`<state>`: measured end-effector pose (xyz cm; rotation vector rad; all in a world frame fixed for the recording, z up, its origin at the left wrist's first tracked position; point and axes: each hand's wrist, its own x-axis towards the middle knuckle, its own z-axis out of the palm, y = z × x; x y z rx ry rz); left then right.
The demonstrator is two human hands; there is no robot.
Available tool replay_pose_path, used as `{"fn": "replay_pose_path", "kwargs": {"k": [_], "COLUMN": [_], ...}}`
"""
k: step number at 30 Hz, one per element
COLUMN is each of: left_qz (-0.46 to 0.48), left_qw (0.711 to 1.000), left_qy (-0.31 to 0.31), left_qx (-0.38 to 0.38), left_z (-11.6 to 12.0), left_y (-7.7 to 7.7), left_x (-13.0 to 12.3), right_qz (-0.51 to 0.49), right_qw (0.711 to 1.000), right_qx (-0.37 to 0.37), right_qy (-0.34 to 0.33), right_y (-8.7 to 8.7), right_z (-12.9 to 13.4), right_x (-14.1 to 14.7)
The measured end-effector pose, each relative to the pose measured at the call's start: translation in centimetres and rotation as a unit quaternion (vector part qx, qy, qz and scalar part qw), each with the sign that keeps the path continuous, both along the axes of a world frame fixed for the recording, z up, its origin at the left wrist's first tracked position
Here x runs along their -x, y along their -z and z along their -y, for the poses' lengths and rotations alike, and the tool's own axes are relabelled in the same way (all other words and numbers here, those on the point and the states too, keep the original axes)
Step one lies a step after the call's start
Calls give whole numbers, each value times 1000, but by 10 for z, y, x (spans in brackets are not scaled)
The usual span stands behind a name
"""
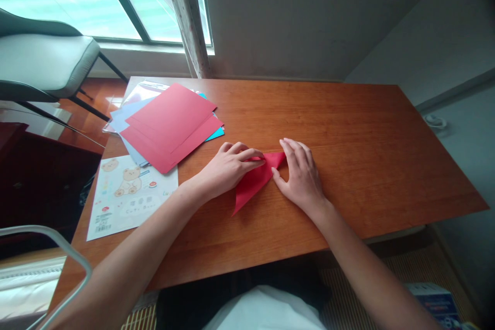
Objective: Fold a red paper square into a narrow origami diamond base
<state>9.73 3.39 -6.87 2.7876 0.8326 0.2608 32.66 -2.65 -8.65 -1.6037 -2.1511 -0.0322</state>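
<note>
A folded piece of red paper (pixel 252 184) lies on the wooden table in front of me, with a pointed corner toward me and another to the right. My left hand (pixel 228 167) is closed at its upper left part, thumb and fingers pinching the paper near the top edge and covering some of it. At the right corner rests my right hand (pixel 301 175). Its thumb touches the lower edge, while the fingers stretch past the tip, apart from the thumb.
Red sheets (pixel 174 124) lie over pale blue and bright blue ones at the table's back left. Nearer me is a white sheet with bear drawings (pixel 133 206). The wooden table (pixel 359 154) extends right. A chair (pixel 46 62) stands by the window; a white curved tube (pixel 58 240) is at lower left.
</note>
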Motion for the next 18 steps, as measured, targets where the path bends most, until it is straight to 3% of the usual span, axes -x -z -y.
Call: {"fn": "replay_pose_path", "kwargs": {"k": [18], "left_qz": [13], "left_qw": [1000], "left_qy": [6], "left_qx": [-8], "left_z": [-1], "left_y": [1], "left_x": [1], "right_qz": [14], "right_qw": [996], "right_qx": [-21], "right_qy": [86], "right_y": [6], "right_z": [-28], "right_x": [-37]}}
